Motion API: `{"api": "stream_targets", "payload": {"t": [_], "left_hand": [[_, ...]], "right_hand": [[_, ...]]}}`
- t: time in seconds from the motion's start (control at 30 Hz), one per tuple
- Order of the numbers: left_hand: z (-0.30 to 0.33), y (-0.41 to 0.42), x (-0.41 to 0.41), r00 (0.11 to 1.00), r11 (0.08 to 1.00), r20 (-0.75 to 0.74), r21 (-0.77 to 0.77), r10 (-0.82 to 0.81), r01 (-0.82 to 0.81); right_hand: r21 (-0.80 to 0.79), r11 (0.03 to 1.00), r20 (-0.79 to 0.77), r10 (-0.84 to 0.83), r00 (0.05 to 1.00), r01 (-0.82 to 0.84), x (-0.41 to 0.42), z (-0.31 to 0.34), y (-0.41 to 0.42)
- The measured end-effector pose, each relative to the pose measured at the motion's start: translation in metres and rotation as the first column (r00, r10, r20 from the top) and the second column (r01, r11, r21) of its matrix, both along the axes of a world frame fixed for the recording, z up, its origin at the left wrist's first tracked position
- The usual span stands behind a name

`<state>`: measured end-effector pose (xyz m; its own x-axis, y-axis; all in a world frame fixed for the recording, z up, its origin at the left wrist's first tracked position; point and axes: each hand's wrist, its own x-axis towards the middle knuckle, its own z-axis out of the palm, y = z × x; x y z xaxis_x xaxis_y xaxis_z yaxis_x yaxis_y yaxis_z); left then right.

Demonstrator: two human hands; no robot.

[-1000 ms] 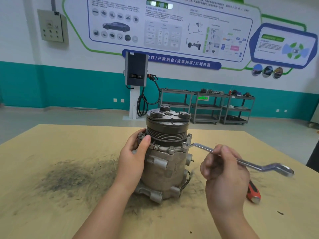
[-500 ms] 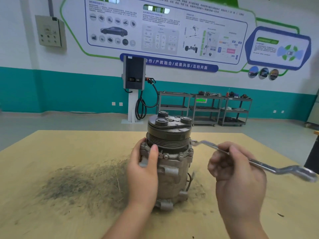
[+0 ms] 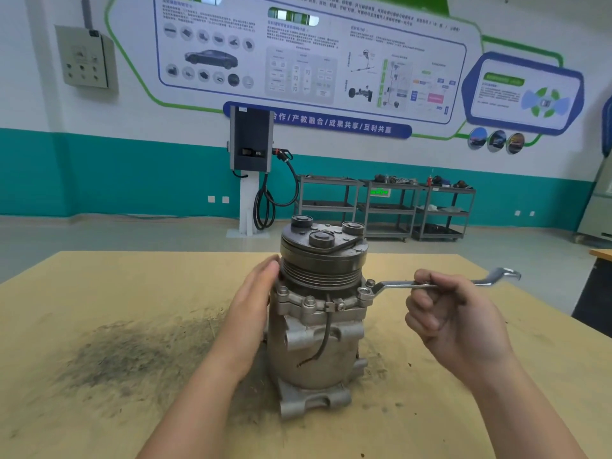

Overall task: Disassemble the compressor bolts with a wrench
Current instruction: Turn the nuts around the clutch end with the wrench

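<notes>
Compressor (image 3: 319, 329): upright on table (image 3: 99, 293), left hand (image 3: 253, 303) flat against it. Wrench (image 3: 427, 284): gripped by right hand (image 3: 460, 323), ring end on flange bolt (image 3: 370, 283). Step: loosening; next, swing handle

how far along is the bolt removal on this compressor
Early on. Done: no loose bolts show on the table. In hand: the right hand grips the wrench, whose end sits on a bolt at the compressor flange; the left hand steadies the body. Left: the front bolts remain seated.
</notes>
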<state>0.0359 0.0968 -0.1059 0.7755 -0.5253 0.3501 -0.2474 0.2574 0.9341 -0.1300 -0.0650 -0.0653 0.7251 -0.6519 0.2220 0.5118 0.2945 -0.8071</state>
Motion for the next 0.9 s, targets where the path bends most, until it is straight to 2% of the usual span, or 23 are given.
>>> {"api": "stream_targets", "payload": {"t": [0.1,0.17,0.2,0.27,0.33,0.37,0.4,0.5,0.6,0.63,0.67,0.73,0.77,0.9], "left_hand": [[-0.001,0.002,-0.002,0.997,0.998,0.060,0.050,0.039,-0.042],[-0.001,0.000,-0.004,0.997,0.997,0.051,0.040,0.057,-0.059],[-0.002,-0.001,-0.004,0.997,0.997,0.047,0.039,0.063,-0.065],[-0.005,-0.005,-0.006,0.997,0.997,0.037,0.029,0.072,-0.074],[-0.007,-0.006,-0.008,0.996,0.996,0.025,0.022,0.088,-0.089],[-0.007,-0.006,-0.009,0.995,0.995,0.030,0.021,0.095,-0.095],[-0.007,-0.006,-0.010,0.994,0.995,0.044,0.020,0.100,-0.101],[-0.007,-0.005,-0.008,0.988,0.991,0.079,0.002,0.133,-0.134],[-0.008,-0.008,-0.001,0.985,0.980,-0.006,-0.098,0.174,-0.174],[-0.007,-0.009,0.001,0.986,0.979,-0.071,-0.121,0.153,-0.161],[-0.005,-0.010,0.003,0.983,0.980,-0.152,-0.152,0.107,-0.130],[-0.001,-0.011,0.008,0.955,0.968,-0.297,-0.239,-0.002,-0.072],[0.001,-0.012,0.011,0.941,0.960,-0.335,-0.275,-0.040,-0.058],[0.001,-0.015,0.016,0.929,0.932,-0.353,-0.361,-0.110,-0.026]], "right_hand": [[-0.058,0.984,0.085,-0.165,0.983,0.171,-0.002,-0.020,0.015],[-0.217,0.913,0.177,-0.311,0.934,0.346,-0.006,-0.039,0.033],[-0.319,0.839,0.219,-0.387,0.896,0.441,-0.006,-0.047,0.043],[-0.551,0.607,0.286,-0.507,0.813,0.573,-0.004,-0.051,0.064],[-0.712,0.372,0.348,-0.551,0.759,0.596,0.003,-0.049,0.081],[-0.751,0.291,0.377,-0.549,0.746,0.593,0.008,-0.048,0.088],[-0.775,0.250,0.389,-0.535,0.750,0.580,0.013,-0.047,0.093],[-0.803,0.217,0.378,-0.534,0.756,0.555,0.023,-0.039,0.095],[-0.791,0.173,0.437,-0.512,0.740,0.586,0.016,-0.031,0.084],[-0.771,0.190,0.452,-0.509,0.733,0.607,0.010,-0.029,0.079],[-0.729,0.283,0.433,-0.515,0.740,0.623,0.005,-0.027,0.074],[-0.528,0.608,0.350,-0.479,0.805,0.592,-0.003,-0.024,0.063],[-0.406,0.719,0.317,-0.468,0.825,0.564,-0.005,-0.022,0.057],[-0.128,0.915,0.190,-0.355,0.915,0.382,-0.008,-0.016,0.034]]}}
